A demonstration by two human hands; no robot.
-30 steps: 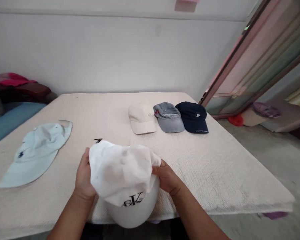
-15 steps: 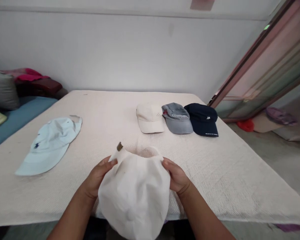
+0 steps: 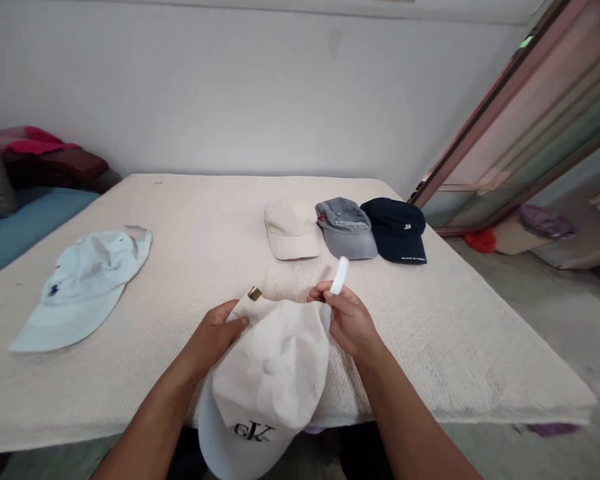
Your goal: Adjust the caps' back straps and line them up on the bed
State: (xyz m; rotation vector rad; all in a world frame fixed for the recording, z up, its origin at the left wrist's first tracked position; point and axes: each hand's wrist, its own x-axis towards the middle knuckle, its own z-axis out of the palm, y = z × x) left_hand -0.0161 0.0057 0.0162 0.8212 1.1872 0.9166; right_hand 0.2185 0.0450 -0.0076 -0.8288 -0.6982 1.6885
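Note:
A white cap [image 3: 275, 373] with dark lettering above its brim hangs over the near edge of the table, brim toward me. My left hand [image 3: 220, 337] grips its back edge beside a brass-coloured buckle [image 3: 255, 293]. On the other side, my right hand [image 3: 345, 313] pinches the cap's white strap [image 3: 339, 275], whose end sticks up. Farther back lie a cream cap [image 3: 293, 230], a grey cap [image 3: 347, 230] and a navy cap [image 3: 396, 230], side by side with brims facing me. A pale blue cap [image 3: 85, 283] rests at the left.
A cream textured cloth covers the table [image 3: 455, 347]. Behind it stands a grey wall [image 3: 230, 93]. At the left are a blue cushioned surface [image 3: 40, 217] and pink fabric [image 3: 35, 140]. A sliding door [image 3: 510, 127] and a red item [image 3: 480, 241] are at the right.
The white cap has tilted, so its lettering and brim now show. My right hand has shifted to the strap, which now points up. The view has moved slightly.

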